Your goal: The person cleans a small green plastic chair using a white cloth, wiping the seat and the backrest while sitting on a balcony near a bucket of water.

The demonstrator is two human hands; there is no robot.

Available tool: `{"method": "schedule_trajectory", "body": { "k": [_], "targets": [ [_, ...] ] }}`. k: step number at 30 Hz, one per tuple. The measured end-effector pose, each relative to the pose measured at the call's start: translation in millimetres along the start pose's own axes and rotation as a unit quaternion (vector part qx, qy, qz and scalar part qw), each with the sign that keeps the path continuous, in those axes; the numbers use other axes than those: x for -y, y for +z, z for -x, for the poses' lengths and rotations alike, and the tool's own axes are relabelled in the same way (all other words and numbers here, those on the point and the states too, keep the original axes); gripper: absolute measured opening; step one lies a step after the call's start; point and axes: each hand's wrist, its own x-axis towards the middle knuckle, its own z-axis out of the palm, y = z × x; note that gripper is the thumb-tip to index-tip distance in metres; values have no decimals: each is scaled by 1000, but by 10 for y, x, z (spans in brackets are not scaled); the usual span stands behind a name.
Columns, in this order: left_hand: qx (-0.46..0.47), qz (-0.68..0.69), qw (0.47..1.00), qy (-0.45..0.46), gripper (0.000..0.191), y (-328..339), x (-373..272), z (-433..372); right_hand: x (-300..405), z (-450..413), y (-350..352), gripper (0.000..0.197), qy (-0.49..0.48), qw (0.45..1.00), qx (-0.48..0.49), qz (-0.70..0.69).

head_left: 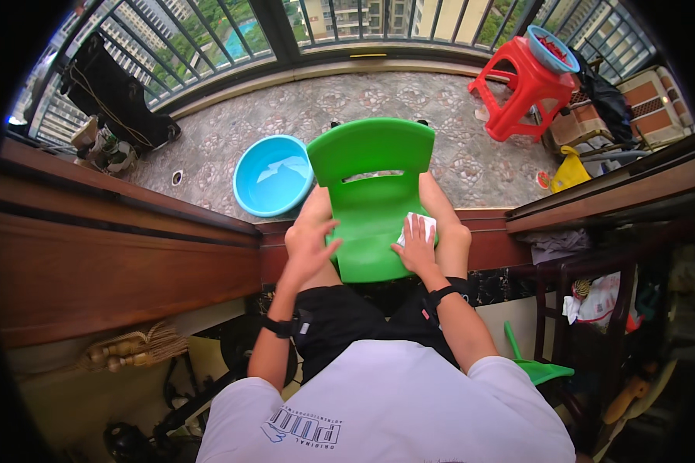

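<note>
A green plastic chair [370,220] stands between my knees, its slotted backrest away from me. My right hand [418,249] lies flat on a white cloth [411,222], pressing it on the right side of the seat. My left hand [315,249] is at the seat's left edge with its fingers apart, holding nothing; whether it touches the chair I cannot tell. A light blue plastic basin [273,176] with what looks like water in it sits on the tiled floor, left of the chair.
Beyond the chair is a balcony railing [382,26]. At the right, a red plastic stool [521,87] bears a blue bowl [550,49] of red items. A black object [116,98] leans at the left. Wooden door panels [127,260] flank me; a green dustpan [541,370] lies behind right.
</note>
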Motion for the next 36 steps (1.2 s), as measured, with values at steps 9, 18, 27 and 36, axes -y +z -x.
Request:
{"method": "schedule_trajectory", "body": {
  "k": [9, 18, 27, 36],
  "targets": [
    [-228, 109, 900, 355, 87, -1998, -2696, 321, 33, 2, -29, 95, 6, 1000, 26, -6],
    [-185, 150, 865, 441, 85, -2051, -3087, 425, 31, -6, -15, 95, 9, 1000, 18, 15],
    [-159, 182, 872, 426, 85, -1881, -3080, 324, 33, 30, -29, 95, 12, 1000, 14, 11],
    [-159, 184, 871, 427, 84, -1840, -3086, 275, 33, 30, -15, 92, 2, 1000, -5, 10]
  ]
}}
